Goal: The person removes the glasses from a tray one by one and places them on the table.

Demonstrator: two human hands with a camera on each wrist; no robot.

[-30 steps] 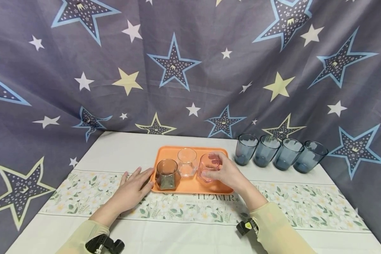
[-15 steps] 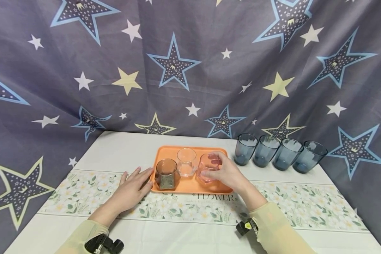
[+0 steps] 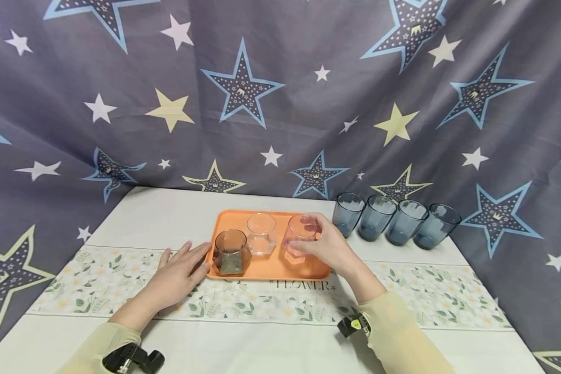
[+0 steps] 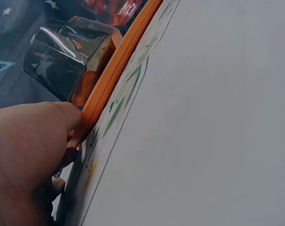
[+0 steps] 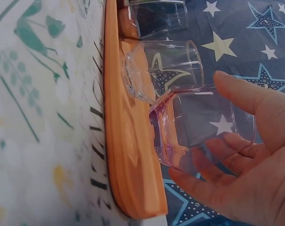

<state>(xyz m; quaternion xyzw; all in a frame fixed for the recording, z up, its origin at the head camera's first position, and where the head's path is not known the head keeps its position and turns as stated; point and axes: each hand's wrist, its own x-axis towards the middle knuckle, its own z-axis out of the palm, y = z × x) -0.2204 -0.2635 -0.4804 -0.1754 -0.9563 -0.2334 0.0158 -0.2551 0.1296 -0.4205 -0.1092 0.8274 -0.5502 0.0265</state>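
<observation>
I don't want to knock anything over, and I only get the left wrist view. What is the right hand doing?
Observer: The right hand holds the pink glass.

Operator: Are there any glasses off the tray?

Observer: Yes, four blue glasses stand in a row on the tablecloth, to the tray's right.

Operator: Any landmark along the tray's near edge?

Observer: The word FLOWER is printed on the tablecloth there.

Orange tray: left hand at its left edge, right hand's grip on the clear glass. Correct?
Wrong glass: the grip of the right hand is on the pink glass, not the clear glass, per the right wrist view. The left hand is at the left edge of the orange tray.
</observation>
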